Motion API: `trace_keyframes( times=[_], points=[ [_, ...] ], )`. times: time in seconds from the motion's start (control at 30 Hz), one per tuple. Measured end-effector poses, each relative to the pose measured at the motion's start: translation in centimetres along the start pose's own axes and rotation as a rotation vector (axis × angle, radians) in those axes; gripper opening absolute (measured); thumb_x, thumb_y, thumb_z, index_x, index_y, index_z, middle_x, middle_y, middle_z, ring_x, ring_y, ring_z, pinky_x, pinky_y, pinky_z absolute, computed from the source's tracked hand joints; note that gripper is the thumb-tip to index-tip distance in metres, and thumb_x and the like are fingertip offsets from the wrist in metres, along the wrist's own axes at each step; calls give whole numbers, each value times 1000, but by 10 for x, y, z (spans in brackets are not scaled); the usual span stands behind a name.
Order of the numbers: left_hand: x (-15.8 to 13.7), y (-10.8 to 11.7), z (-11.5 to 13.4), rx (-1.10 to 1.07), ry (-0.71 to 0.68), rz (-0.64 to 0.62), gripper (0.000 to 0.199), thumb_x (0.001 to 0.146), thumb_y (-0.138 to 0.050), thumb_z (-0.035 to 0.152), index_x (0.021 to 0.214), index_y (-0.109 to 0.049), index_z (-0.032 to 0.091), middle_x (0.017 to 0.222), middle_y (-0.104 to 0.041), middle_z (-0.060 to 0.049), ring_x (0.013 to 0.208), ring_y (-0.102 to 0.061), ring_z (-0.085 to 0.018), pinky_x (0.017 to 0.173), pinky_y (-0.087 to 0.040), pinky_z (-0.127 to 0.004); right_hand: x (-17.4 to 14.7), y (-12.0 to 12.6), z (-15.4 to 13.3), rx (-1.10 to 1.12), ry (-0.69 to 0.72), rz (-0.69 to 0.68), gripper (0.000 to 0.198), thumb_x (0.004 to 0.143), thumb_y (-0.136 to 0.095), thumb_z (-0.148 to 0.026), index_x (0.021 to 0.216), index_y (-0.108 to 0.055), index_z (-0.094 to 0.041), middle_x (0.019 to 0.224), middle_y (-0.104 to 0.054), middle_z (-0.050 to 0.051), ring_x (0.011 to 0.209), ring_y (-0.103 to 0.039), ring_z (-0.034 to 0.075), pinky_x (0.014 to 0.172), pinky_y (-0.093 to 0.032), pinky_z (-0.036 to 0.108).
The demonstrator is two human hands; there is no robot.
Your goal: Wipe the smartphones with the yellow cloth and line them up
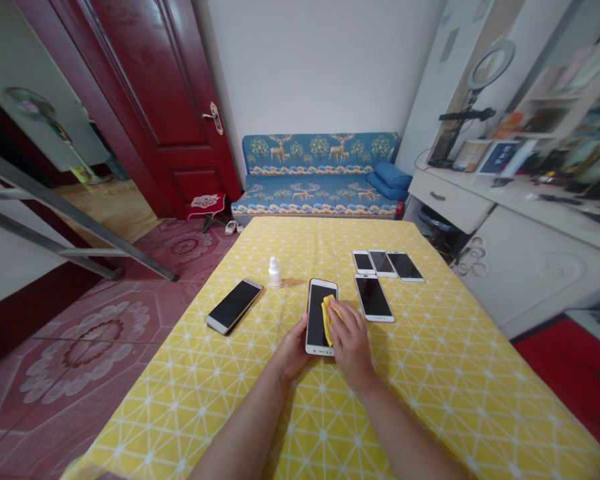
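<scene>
A white-framed smartphone with a dark screen is held in my left hand, whose fingers wrap its lower left edge. My right hand grips a folded yellow cloth and presses it on the right part of that screen. To the left, a small white bottle stands upright on the table. Another smartphone lies face up left of the bottle. Just right of my right hand lies a white smartphone, with a group of three smartphones side by side beyond it.
A yellow patterned cloth covers the table. Past its far edge stands a blue sofa. A white cabinet with assorted items on top is on the right. A metal ladder and a red door are on the left.
</scene>
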State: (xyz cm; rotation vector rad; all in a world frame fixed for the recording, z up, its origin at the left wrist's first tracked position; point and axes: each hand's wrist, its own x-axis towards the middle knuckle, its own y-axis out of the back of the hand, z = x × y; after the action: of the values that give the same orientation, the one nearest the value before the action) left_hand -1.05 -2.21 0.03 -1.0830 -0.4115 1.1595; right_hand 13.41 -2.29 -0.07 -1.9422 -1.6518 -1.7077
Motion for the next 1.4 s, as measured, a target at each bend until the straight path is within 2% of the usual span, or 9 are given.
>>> trace_keyframes(
  times=[0.13,0.3,0.5,0.63,0.8,0.9,1.07,1.2,1.4],
  points=[
    [-1,-1,-2,114,13,49,32,91,-54,36,102,-70,11,92,-74,-8,81,-68,-20,81,-49,-31,7,0,15,76,-194,140,34,93,-45,-17,121,-62,-20,114,-55,13,107,-54,22,89,-50,42],
    [-1,0,-3,159,44,-21,38,90,-55,41,104,-70,9,93,-73,-11,85,-68,-23,85,-46,-34,28,6,24,180,-319,159,25,89,-50,-17,105,-69,-21,100,-58,7,94,-58,20,83,-51,36],
    [-2,1,-4,123,32,1,27,87,-61,37,97,-70,13,89,-73,-7,77,-66,-17,76,-47,-28,44,4,1,259,-188,64,32,89,-47,-13,112,-66,-24,103,-57,7,100,-57,20,87,-49,35],
    [-3,-1,-2,64,44,-10,36,86,-59,48,92,-69,14,85,-71,-6,76,-66,-16,73,-48,-26,24,5,-27,330,-75,-71,34,90,-44,-9,115,-64,-22,101,-57,8,97,-57,19,84,-50,34],
    [-8,-1,2,54,149,-38,67,79,-46,74,74,-66,10,64,-64,-8,63,-63,-17,63,-48,-26,-12,12,-50,306,60,-198,34,90,-45,-8,116,-63,-22,96,-60,8,89,-58,19,77,-51,34],
    [-8,-2,1,47,128,-50,66,80,-46,72,74,-66,9,63,-63,-8,61,-62,-17,62,-48,-26,-9,12,-49,275,123,-206,35,91,-44,-8,117,-63,-23,97,-62,8,90,-58,20,78,-51,35],
    [-4,-6,-3,-7,-42,-46,41,87,-56,50,90,-69,12,83,-69,-7,79,-65,-17,76,-48,-26,38,10,-27,176,71,-164,31,92,-43,-14,108,-68,-25,99,-60,7,95,-56,22,83,-50,36],
    [-4,-8,-4,61,-26,-55,45,88,-54,50,105,-67,11,93,-71,-10,83,-66,-20,82,-47,-31,73,12,-7,49,-19,-114,40,86,-39,-4,102,-69,-24,96,-57,7,94,-53,21,83,-49,34],
    [-3,-6,-5,52,-17,-30,37,88,-58,44,104,-67,12,96,-71,-9,86,-66,-19,81,-48,-29,67,9,-20,25,-81,-157,40,82,-39,-2,102,-68,-22,94,-56,8,93,-53,22,81,-49,35]
  ],
)
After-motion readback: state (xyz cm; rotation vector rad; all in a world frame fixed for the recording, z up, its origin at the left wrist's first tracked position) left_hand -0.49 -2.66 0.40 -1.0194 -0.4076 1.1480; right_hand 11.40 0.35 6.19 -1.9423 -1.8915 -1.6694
